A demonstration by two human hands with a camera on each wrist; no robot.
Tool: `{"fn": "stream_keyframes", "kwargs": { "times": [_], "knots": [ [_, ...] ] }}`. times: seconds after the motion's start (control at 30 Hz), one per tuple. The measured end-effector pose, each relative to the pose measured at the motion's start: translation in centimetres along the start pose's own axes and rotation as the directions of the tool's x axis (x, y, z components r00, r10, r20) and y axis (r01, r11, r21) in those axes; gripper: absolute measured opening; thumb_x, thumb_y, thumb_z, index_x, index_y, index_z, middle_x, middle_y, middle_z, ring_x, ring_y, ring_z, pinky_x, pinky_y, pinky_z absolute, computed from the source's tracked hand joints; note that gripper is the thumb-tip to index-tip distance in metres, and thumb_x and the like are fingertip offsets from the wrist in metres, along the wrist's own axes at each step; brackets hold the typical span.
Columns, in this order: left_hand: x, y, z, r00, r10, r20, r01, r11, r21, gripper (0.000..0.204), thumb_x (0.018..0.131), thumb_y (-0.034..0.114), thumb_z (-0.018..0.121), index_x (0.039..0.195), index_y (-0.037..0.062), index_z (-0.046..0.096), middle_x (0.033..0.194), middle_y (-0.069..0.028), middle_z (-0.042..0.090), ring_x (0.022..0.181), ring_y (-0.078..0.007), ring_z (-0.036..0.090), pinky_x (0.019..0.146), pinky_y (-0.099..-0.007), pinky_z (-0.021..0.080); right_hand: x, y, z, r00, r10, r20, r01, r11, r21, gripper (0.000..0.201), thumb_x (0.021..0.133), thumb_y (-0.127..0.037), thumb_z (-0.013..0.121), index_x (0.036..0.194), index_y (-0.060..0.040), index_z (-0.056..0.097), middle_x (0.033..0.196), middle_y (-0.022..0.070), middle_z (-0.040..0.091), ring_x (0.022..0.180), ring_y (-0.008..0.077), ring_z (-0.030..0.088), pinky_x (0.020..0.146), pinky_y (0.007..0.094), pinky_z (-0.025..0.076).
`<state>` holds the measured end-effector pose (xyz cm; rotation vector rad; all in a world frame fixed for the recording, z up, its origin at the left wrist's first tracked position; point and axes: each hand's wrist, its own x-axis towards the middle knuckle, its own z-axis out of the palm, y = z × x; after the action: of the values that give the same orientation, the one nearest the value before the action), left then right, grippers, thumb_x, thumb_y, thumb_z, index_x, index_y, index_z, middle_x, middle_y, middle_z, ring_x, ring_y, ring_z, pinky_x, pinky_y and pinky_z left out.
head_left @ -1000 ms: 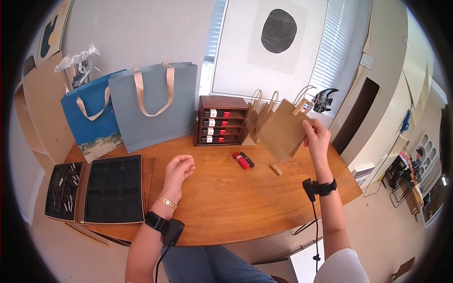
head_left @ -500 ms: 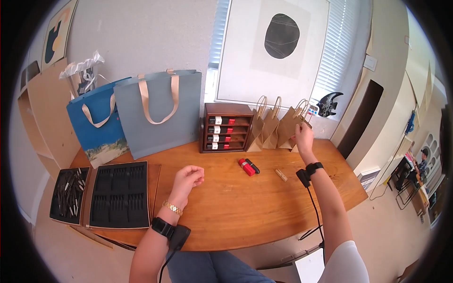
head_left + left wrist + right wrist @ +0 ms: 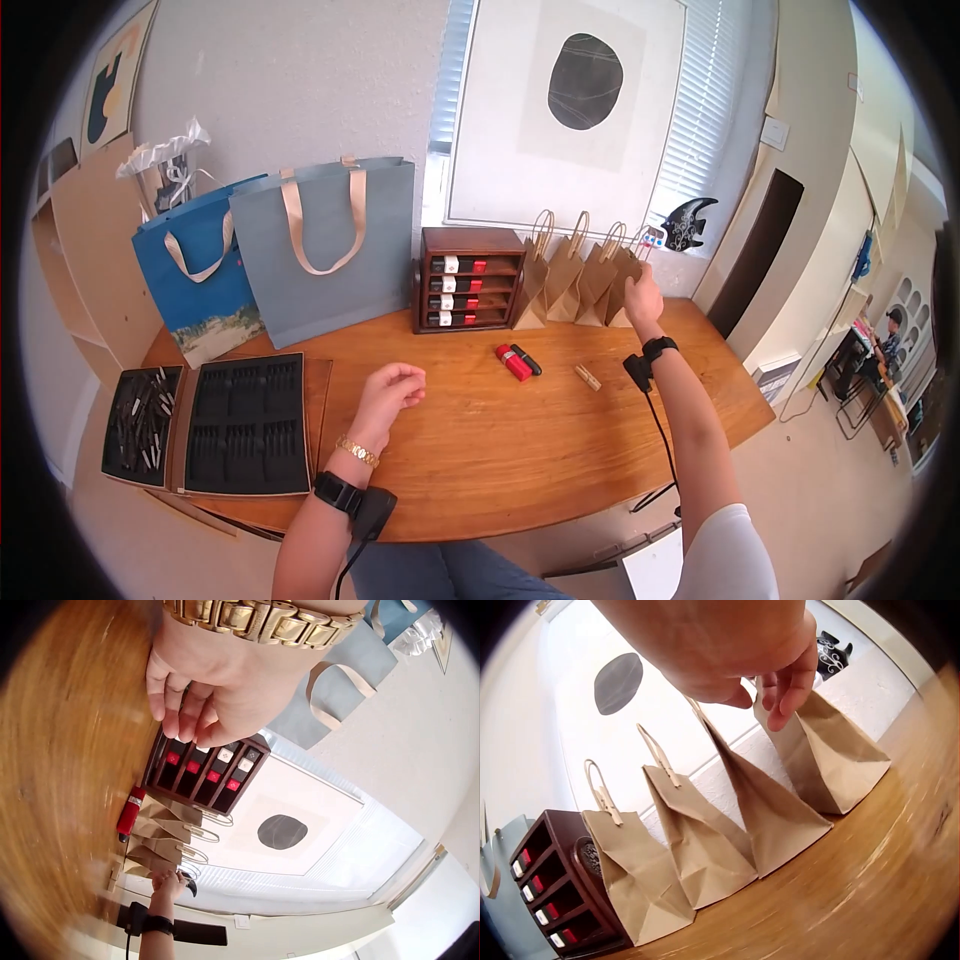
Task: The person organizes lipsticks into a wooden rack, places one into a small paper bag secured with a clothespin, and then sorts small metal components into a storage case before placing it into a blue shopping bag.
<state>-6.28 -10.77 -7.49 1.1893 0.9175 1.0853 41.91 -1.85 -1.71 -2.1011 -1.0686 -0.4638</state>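
Several brown paper bags stand in a row at the back right, looped handles up. My right hand (image 3: 645, 297) pinches the upper edge of the rightmost paper bag (image 3: 832, 761), whose base rests on the table. The neighbouring bag (image 3: 769, 814) stands close on its left; wooden clothespins (image 3: 673, 777) clip handles of the bags further left. My left hand (image 3: 390, 400) hovers over the table's left half, fingers loosely curled, holding nothing. Between the hands lie a red tube (image 3: 513, 362), a black tube (image 3: 525, 359) and small wooden clothespins (image 3: 588, 377).
A dark wooden rack (image 3: 470, 240) with red, white and black boxes stands left of the bags. Two large gift bags, grey (image 3: 325, 260) and blue (image 3: 200, 275), lean at the back left. Black-lined trays (image 3: 245, 420) occupy the left edge. A black fish ornament (image 3: 690, 222) stands behind.
My right hand has lowered the raised paper bag and set it on the table at the row's right end. The left hand stays nearly in place, still holding nothing.
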Motion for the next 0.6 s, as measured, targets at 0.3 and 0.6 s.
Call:
{"fn": "stream_keyframes", "kwargs": {
  "times": [0.3, 0.6],
  "knots": [
    [0.3, -0.5, -0.2, 1.000, -0.002, 0.008, 0.002, 1.000, 0.003, 0.011, 0.096, 0.014, 0.063, 0.102, 0.0053, 0.066, 0.092, -0.0022, 0.067, 0.085, -0.0095, 0.063, 0.078, -0.0241, 0.053, 2.0, 1.2, -2.3, 0.981, -0.185, 0.059, 0.193, 0.961, -0.198, 0.023, 0.086, -0.023, 0.062, 0.103, -0.0085, 0.065, 0.092, 0.0190, 0.071, 0.087, 0.0393, 0.070, 0.075, 0.0499, 0.055],
    [0.0, -0.3, 0.0, 1.000, 0.025, 0.016, -0.025, 1.000, 0.000, 0.018, 0.095, 0.022, 0.066, 0.101, 0.0053, 0.067, 0.090, -0.0010, 0.067, 0.083, -0.0086, 0.063, 0.077, -0.0240, 0.051, -0.2, 2.0, -8.2, 0.897, -0.426, -0.114, 0.386, 0.884, -0.264, 0.016, 0.086, -0.023, 0.063, 0.086, -0.0079, 0.069, 0.096, 0.0113, 0.065, 0.086, 0.0337, 0.067, 0.072, 0.0474, 0.055]
  ]
}}
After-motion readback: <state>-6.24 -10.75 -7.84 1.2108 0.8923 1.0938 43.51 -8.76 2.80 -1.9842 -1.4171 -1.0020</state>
